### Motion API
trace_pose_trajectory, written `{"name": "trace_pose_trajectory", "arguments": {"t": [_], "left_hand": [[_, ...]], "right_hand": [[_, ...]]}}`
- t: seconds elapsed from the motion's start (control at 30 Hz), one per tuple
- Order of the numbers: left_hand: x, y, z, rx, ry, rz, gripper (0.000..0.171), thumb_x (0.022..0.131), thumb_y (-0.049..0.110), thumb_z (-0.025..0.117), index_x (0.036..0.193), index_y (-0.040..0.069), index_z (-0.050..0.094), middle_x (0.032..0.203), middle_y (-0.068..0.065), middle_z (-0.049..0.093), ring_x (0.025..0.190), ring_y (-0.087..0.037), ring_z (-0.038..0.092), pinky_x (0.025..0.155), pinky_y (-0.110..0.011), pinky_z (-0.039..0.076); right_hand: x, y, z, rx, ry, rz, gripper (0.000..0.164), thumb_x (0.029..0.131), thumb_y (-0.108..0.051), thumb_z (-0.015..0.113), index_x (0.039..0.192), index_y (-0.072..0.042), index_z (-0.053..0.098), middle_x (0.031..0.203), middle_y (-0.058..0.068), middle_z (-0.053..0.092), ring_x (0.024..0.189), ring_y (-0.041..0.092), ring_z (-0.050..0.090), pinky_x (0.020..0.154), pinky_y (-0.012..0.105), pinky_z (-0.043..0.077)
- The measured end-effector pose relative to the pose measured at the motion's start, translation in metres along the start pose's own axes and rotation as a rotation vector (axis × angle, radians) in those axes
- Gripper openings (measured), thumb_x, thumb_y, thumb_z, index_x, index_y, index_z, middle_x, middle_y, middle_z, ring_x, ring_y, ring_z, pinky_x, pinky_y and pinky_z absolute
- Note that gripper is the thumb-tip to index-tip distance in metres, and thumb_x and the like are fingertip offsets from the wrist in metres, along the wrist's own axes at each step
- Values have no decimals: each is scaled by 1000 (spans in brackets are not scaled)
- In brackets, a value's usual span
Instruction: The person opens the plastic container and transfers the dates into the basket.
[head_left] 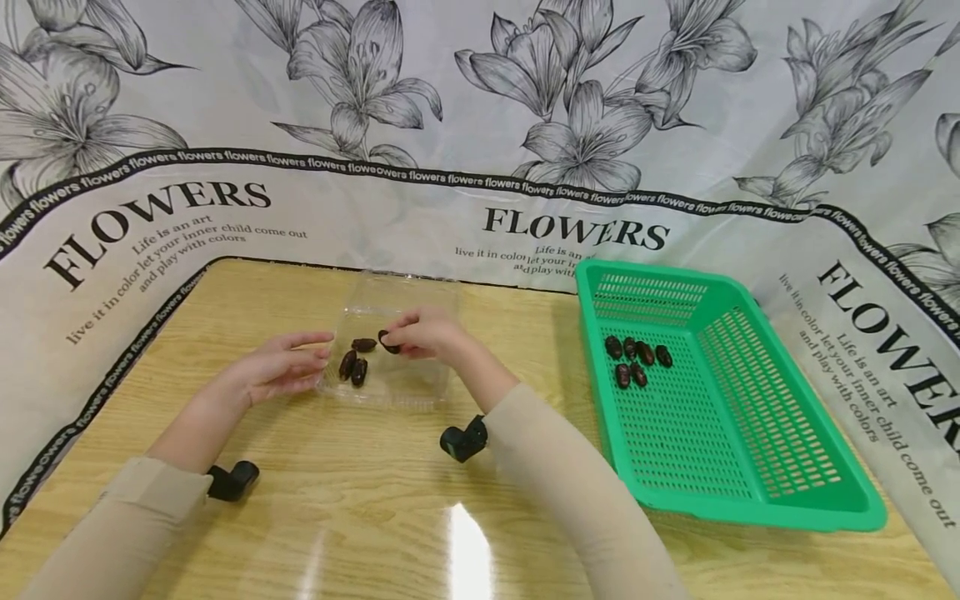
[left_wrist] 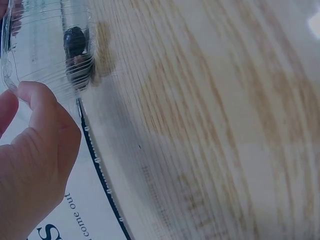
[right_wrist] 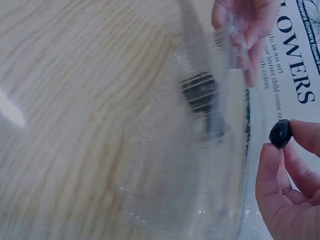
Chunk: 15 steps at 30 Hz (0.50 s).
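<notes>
A clear plastic box (head_left: 397, 385) stands on the table with three dark brown dates (head_left: 359, 372) at its left side. My left hand (head_left: 288, 367) holds the box's left edge, and the left wrist view shows its fingertips (left_wrist: 31, 90) at a corner of the plastic. Over the box, my right hand (head_left: 429, 335) pinches a single date (right_wrist: 280, 133) between thumb and fingers. Blurred dates (right_wrist: 200, 92) show through the plastic wall in the right wrist view.
To the right stands a green plastic basket (head_left: 738, 417) with slotted walls, holding several dates (head_left: 643, 353) near its left side. The wooden table (head_left: 360, 500) meets a white flower-printed cloth (head_left: 420, 217) at the back and sides. Black wrist devices (head_left: 463, 440) hang by both sleeves.
</notes>
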<state>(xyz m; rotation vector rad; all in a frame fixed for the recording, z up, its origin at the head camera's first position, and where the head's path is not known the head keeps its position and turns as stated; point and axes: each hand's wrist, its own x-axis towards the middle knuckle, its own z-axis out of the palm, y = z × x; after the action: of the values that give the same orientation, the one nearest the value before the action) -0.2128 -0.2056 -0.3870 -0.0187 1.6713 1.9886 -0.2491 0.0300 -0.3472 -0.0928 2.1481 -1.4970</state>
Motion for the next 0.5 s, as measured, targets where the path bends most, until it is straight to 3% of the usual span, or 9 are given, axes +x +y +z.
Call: {"name": "trace_pose_trajectory", "arguments": {"t": [0.13, 0.37, 0.5], "left_hand": [[0, 1, 0, -6, 7, -6, 70, 89, -4, 54, 146, -3, 15, 105, -4, 52, 82, -8, 58, 74, -19, 53], [1, -1, 0, 22, 5, 2, 70, 89, -3, 55, 146, -3, 16, 107, -4, 50, 80, -7, 58, 73, -19, 53], [0, -1, 0, 11, 10, -2, 70, 88, -3, 57, 146, -3, 17, 106, -3, 51, 80, -8, 58, 73, -19, 53]], "right_hand": [[-7, -10, -8, 8, 5, -16, 25, 87, -4, 64, 111, 4, 62, 82, 4, 58, 61, 12, 53, 91, 43, 49], [-25, -27, -30, -6, 12, -37, 24, 86, -5, 65, 108, 2, 64, 84, 5, 61, 63, 14, 57, 65, 26, 55], [-35, -33, -42, 41, 18, -44, 27, 87, -5, 65, 112, 3, 62, 87, 8, 62, 64, 14, 58, 62, 23, 54]]}}
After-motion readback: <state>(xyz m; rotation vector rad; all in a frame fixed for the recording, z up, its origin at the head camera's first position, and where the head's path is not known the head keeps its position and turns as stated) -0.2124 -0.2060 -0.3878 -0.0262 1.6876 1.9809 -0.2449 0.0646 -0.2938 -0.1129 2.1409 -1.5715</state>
